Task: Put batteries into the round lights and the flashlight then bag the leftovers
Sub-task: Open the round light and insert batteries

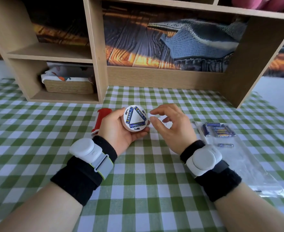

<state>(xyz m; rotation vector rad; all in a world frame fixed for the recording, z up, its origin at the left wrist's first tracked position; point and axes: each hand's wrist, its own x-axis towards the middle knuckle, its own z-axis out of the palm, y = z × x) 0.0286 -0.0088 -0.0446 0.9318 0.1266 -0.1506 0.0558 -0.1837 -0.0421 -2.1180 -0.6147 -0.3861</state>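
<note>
My left hand (119, 131) grips a white round light (135, 118), its open back turned up. Three blue batteries (136, 117) sit in it as a triangle. My right hand (169, 128) hovers just right of the light with loosely curled fingers that hold nothing. Under that hand lie white round parts (167, 123), mostly hidden. A red flashlight (101, 120) lies behind my left hand, partly covered by it. Several loose blue batteries (219, 129) lie on a clear plastic bag (248, 163) at the right, one single battery (225, 145) nearer to me.
A green-and-white checked cloth (138, 181) covers the table. A wooden shelf unit (94, 52) stands at the back, with a woven basket (69, 84) in its lower left compartment. White sensor bands sit on both wrists.
</note>
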